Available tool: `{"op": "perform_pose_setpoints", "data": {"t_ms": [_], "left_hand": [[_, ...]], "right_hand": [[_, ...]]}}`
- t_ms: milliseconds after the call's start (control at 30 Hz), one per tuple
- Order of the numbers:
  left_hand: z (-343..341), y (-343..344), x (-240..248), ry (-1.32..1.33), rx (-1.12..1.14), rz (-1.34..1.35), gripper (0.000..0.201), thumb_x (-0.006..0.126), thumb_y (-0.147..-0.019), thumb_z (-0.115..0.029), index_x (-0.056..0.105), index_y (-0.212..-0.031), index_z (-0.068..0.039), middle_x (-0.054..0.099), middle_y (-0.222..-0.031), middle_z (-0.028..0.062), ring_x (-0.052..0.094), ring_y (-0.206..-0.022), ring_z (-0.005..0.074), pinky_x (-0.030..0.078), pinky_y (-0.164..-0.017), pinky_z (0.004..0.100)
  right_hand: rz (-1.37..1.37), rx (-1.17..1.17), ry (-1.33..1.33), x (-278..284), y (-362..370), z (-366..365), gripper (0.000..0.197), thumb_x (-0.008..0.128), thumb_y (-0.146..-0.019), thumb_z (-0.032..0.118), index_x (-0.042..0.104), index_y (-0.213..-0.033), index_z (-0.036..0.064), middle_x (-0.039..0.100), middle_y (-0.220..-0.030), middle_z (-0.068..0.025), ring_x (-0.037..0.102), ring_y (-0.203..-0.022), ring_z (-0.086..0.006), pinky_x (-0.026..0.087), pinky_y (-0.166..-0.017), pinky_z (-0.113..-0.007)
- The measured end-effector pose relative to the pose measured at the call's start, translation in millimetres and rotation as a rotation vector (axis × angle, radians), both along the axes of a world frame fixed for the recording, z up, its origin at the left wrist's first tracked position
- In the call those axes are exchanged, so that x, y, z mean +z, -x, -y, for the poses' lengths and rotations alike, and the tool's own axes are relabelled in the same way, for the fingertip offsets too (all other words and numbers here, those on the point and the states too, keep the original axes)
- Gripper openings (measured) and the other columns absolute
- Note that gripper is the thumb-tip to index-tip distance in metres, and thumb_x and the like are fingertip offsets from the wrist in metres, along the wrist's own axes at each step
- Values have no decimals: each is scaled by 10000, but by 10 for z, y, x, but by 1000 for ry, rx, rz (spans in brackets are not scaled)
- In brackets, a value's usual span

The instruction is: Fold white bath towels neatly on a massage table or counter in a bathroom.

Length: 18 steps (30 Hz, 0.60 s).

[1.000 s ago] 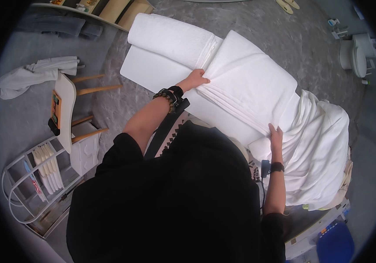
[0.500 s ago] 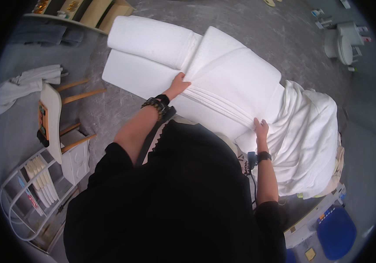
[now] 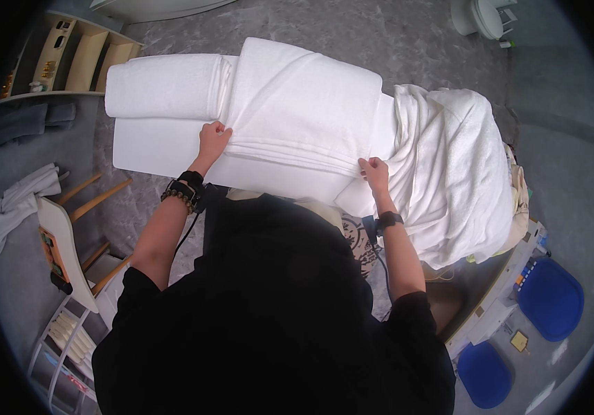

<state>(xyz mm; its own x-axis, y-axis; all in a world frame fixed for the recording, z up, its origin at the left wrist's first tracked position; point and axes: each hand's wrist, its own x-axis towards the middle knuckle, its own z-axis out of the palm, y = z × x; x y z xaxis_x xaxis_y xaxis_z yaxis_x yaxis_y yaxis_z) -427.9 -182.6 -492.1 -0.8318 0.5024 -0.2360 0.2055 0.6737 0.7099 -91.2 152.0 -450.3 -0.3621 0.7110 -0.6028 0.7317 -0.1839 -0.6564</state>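
A white towel (image 3: 304,97), folded in layers with a slanting crease across its top, lies on a white table (image 3: 162,146). At its near left corner, my left hand (image 3: 214,140) pinches the layered edge between thumb and fingers. My right hand (image 3: 374,173) grips the near right corner the same way. Just left of this towel rests another folded white towel (image 3: 162,86), its stacked folds facing right. To the right of my right hand, a large crumpled heap of white towelling (image 3: 452,173) covers the table's end and hangs over its near side.
Left of the table stand a chair (image 3: 68,252) tipped in view and a white wire rack (image 3: 68,339). A wooden shelf unit (image 3: 72,59) is at the far left. Blue seats (image 3: 551,299) sit at the lower right, and a white toilet (image 3: 478,17) at the far right.
My view has turned, so the table now lies more level and further left in the picture. Both hands stay on the towel's near corners, and its folds look much the same.
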Motion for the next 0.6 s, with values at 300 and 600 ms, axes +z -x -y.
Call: {"op": "perform_pose_setpoints", "data": {"t_ms": [300,600], "left_hand": [[-47,-68,320,-158,226,580,169,626,-903,-138,510,-921,-16,610,-670,66,667,-561,168,467,-453,249],[54,-27,387,-178,240,573,149,584,-927,-114,527,-962,19,614,-643,65,657,-532,161,473,-463,257]], "right_hand": [[-12,13,89,105,-62,-17,253,756,-804,235,565,-719,93,608,-697,-9,619,-645,-107,484,-562,-241],[-36,-52,178,204,-97,-97,253,758,-801,195,555,-687,98,592,-654,1,605,-601,-97,465,-526,-226]]}}
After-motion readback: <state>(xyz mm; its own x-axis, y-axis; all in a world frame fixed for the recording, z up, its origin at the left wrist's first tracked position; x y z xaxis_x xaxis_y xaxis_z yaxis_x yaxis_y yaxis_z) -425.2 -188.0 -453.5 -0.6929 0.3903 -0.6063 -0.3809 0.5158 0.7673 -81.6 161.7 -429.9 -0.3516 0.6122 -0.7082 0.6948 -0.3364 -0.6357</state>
